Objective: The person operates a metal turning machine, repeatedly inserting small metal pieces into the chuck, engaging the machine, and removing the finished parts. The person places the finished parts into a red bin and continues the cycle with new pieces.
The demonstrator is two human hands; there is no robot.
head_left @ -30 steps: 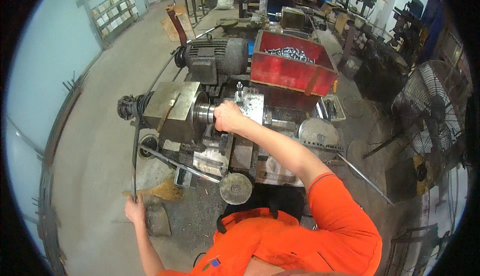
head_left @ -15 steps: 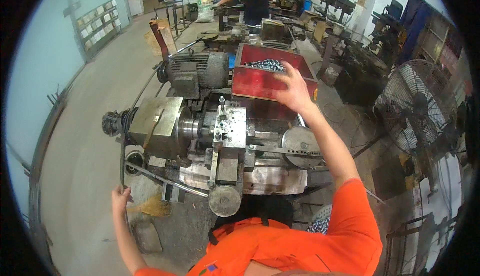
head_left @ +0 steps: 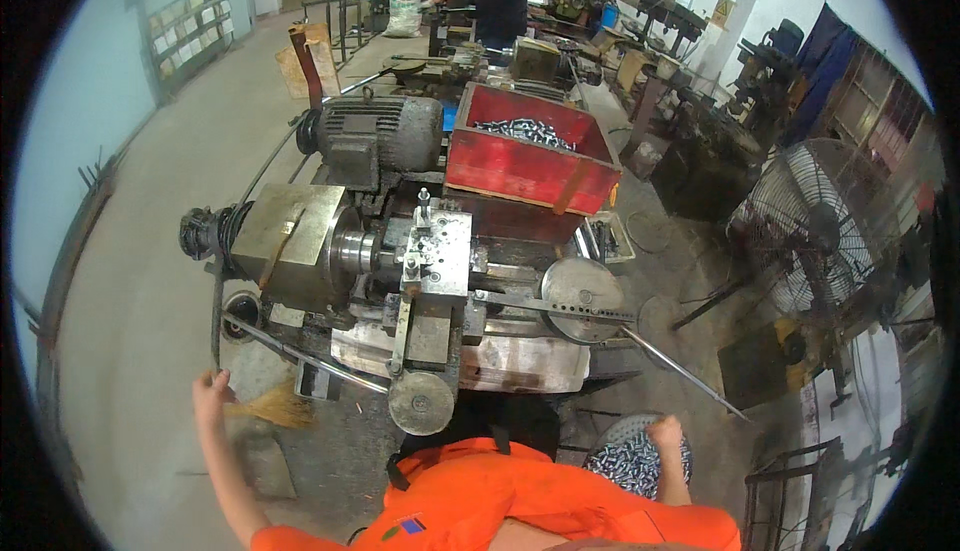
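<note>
My left hand (head_left: 210, 391) is closed round the lower end of a long dark lever rod (head_left: 217, 321), left of the lathe-like machine (head_left: 440, 271). My right hand (head_left: 665, 433) is closed in a fist over a round basket (head_left: 612, 433) at the lower right. Small shiny metal pieces (head_left: 630, 463) fill that basket; whether the fist holds any is hidden. Behind the machine stands a red box (head_left: 530, 173) with more small metal pieces (head_left: 530, 132) in it.
An electric motor (head_left: 385, 136) sits behind the headstock (head_left: 290, 241). A steel bar (head_left: 685, 371) sticks out to the right, near a large fan (head_left: 815, 226). A broom head (head_left: 280, 406) lies below the machine at left. A person (head_left: 498, 1) stands at the far machines.
My right hand has moved from above the red box down to the round basket, and its fingers have closed. My left hand stays on the lever rod. The view has shifted slightly right.
</note>
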